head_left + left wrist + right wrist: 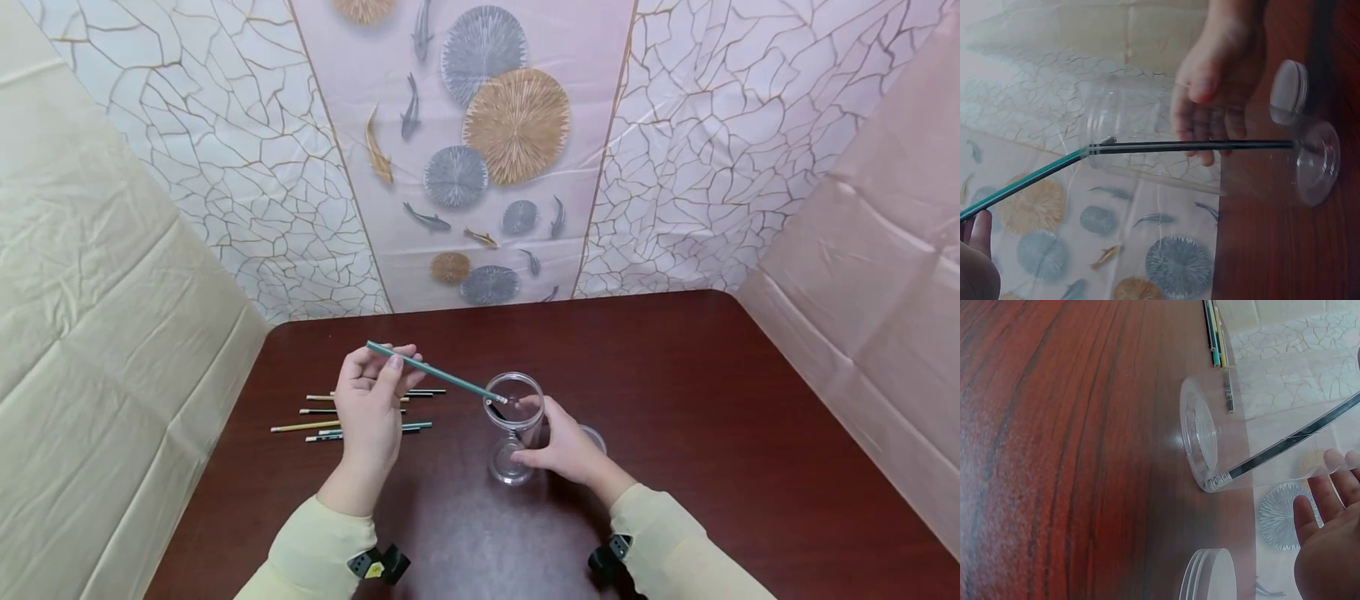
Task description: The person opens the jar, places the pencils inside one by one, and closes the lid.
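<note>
My left hand (371,417) pinches a green pencil (442,372) between thumb and fingers, tilted down to the right. Its eraser end lies just inside the mouth of a clear plastic jar (501,435). My right hand (566,446) holds the jar from the right, thumb in front and fingers behind. Upright on the table, the jar contains a dark pencil (1210,145) that leans inside it. That pencil's eraser end (1219,481) is at the jar's bottom in the right wrist view.
Several pencils (303,427) in yellow, black and green lie on the dark red wooden table (675,375), left of the jar and partly behind my left hand. A round clear lid (1289,92) lies beside the jar, partly hidden by my right hand in the head view.
</note>
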The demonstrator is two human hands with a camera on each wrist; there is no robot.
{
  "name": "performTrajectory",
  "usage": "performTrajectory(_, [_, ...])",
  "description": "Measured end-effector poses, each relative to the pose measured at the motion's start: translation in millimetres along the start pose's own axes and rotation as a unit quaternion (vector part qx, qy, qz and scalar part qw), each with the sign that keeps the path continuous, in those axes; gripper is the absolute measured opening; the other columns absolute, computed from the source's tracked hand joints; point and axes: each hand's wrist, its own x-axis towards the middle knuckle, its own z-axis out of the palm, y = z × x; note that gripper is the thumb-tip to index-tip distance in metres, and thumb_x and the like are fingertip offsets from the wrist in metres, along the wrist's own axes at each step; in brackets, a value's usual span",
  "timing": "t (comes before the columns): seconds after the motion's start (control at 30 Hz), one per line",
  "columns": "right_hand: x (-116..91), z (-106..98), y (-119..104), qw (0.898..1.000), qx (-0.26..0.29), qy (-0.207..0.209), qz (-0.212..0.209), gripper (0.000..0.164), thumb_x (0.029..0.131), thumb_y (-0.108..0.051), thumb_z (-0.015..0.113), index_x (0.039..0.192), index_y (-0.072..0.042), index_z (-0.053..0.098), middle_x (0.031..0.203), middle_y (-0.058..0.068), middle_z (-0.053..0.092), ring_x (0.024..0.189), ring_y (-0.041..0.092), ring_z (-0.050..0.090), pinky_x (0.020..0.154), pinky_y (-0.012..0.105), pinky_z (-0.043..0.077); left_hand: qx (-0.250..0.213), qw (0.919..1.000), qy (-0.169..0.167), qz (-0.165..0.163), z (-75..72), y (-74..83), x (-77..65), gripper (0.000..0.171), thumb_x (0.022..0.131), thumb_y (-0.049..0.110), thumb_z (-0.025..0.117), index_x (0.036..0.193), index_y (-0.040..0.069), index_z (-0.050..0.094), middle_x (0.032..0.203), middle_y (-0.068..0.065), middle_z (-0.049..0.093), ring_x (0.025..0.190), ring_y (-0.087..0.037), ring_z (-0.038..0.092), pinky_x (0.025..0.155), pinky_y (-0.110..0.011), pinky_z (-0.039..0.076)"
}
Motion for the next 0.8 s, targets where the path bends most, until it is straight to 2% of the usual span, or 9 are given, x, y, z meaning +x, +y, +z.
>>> performTrajectory(0.17, [0.7, -1.1, 0.4, 1.000, -0.002, -0.006, 0.000, 0.065, 0.068, -0.019, 0.084, 0.121, -0.011, 0.048, 0.107, 0.001, 0.057, 0.084, 0.011, 0.058, 0.084, 0.036, 0.043, 0.063, 0.9964, -0.046, 0.032, 3.5, -4.1, -6.9, 0.014, 0.089, -0.006, 0.057, 0.100, 0.002, 0.054, 0.095, -0.009, 0.068, 0.088, -0.023, 0.066, 0.076, -0.038, 0.053])
performTrajectory(0.33, [-0.3, -1.3, 2.2, 1.000, 0.000, -0.008, -0.008, 0.064, 0.069, -0.021, 0.084, 0.121, -0.012, 0.048, 0.099, 0.001, 0.058, 0.081, 0.010, 0.058, 0.082, 0.033, 0.044, 0.108, 0.9883, -0.089, 0.061, 4.4, -10.2, -11.8, 0.017, 0.088, -0.007, 0.057, 0.103, -0.009, 0.049, 0.096, -0.006, 0.069, 0.088, -0.019, 0.066, 0.076, -0.034, 0.054])
performTrajectory(0.53, [-0.5, -0.8, 3.1, 1.000, 0.006, -0.008, -0.008, 0.064, 0.069, -0.019, 0.083, 0.121, -0.011, 0.048, 0.096, 0.001, 0.058, 0.080, 0.011, 0.059, 0.082, 0.032, 0.045, 0.136, 0.9839, -0.096, 0.064, 4.3, -16.5, -15.7, 0.024, 0.087, -0.008, 0.058, 0.104, -0.015, 0.044, 0.095, -0.002, 0.069, 0.086, -0.016, 0.066, 0.076, -0.035, 0.053])
performTrajectory(0.67, [-0.4, -1.1, 3.5, 1.000, -0.002, -0.006, -0.003, 0.066, 0.069, -0.020, 0.084, 0.122, -0.011, 0.047, 0.092, 0.000, 0.058, 0.083, 0.013, 0.058, 0.084, 0.036, 0.044, 0.158, 0.9802, -0.100, 0.064, 3.3, -20.0, -16.9, 0.021, 0.087, -0.009, 0.058, 0.104, -0.012, 0.046, 0.094, 0.000, 0.068, 0.083, -0.016, 0.064, 0.076, -0.032, 0.053])
performTrajectory(0.8, [-0.1, -1.8, 2.2, 1.000, -0.008, -0.009, 0.002, 0.069, 0.068, -0.021, 0.083, 0.125, -0.010, 0.045, 0.089, -0.003, 0.058, 0.083, 0.012, 0.059, 0.084, 0.041, 0.044, 0.186, 0.9725, -0.112, 0.084, 3.2, -23.2, -17.8, 0.021, 0.086, -0.010, 0.059, 0.104, -0.008, 0.049, 0.093, 0.003, 0.068, 0.082, -0.015, 0.063, 0.070, -0.023, 0.052])
